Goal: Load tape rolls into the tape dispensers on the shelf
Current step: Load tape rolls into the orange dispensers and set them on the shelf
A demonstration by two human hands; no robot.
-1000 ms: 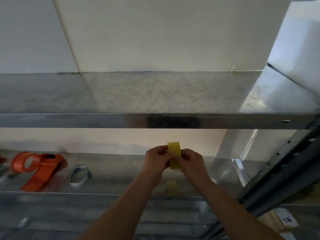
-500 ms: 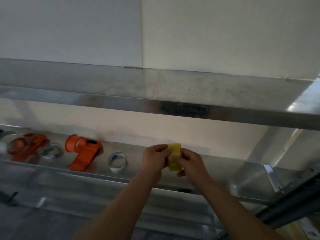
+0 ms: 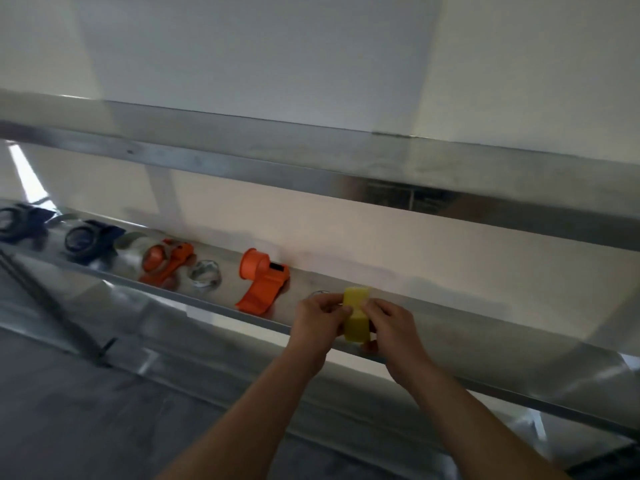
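A yellow tape roll (image 3: 356, 315) is held edge-on between my left hand (image 3: 320, 315) and my right hand (image 3: 393, 325), just above the front lip of the metal shelf (image 3: 221, 308). Left of my hands an orange tape dispenser (image 3: 263, 280) lies on the shelf. Further left are a clear tape roll (image 3: 206, 274), a second orange dispenser (image 3: 166, 263), another clear roll (image 3: 133, 251) and two dark blue dispensers (image 3: 88, 240) (image 3: 17, 225). A clear roll (image 3: 319, 293) peeks out behind my left hand.
An upper metal shelf (image 3: 346, 168) runs across above my hands, with a white wall behind it. A lower shelf surface (image 3: 86, 410) lies below at the left. A dark frame post (image 3: 609, 459) shows at the bottom right.
The view has swung left, so more dispensers and rolls show along the shelf. Both hands keep hold of the yellow roll in about the same grip.
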